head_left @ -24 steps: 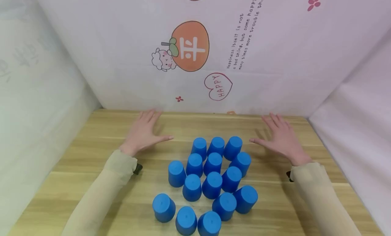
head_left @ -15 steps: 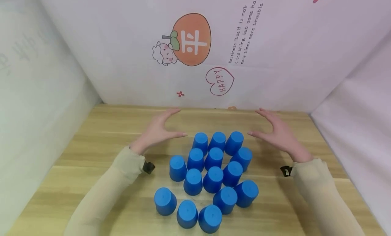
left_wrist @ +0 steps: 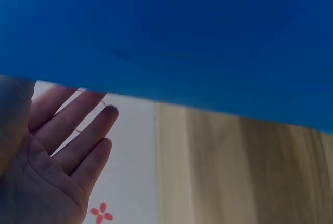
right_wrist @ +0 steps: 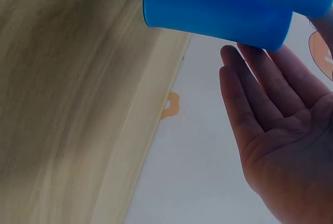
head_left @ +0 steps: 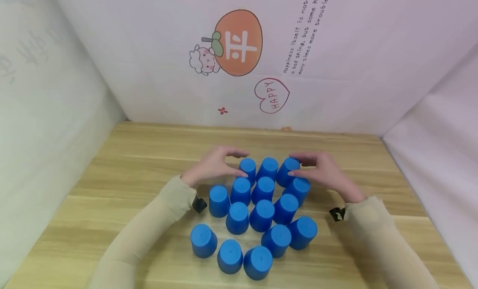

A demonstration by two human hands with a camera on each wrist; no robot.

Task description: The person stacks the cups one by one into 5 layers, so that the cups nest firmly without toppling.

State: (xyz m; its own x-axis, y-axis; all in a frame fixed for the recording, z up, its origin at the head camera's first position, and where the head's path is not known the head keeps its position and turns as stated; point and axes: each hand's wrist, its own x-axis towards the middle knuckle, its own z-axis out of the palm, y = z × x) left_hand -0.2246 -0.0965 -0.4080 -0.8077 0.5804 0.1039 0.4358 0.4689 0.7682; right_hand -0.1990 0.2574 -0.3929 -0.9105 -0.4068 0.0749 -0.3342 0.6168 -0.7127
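Observation:
Several blue cups (head_left: 262, 215) stand upside down in loose rows on the wooden table. At the back-left cup (head_left: 247, 166), my left hand (head_left: 213, 166) has its thumb tip at the near side and its fingers reaching past the far side. My right hand (head_left: 325, 172) spans the back-right cup (head_left: 285, 172) likewise, thumb across its front and fingers behind. Between these two stands another back-row cup (head_left: 268, 168). Fairly straight fingers (left_wrist: 83, 141) show in the left wrist view below a large blue cup surface. In the right wrist view, fingertips lie right at a cup's edge (right_wrist: 218, 16).
A white printed sheet (head_left: 157, 73) rises behind the table's (head_left: 112, 189) far edge, with white cloth (head_left: 45, 114) at the left and more white cloth (head_left: 440, 135) at the right. Other cups crowd close in front of both hands.
Both hands have come inward from the table's far left and right to the back row of cups, their thumbs and fingers drawing closer together. The cups keep their arrangement; the head view has shifted slightly.

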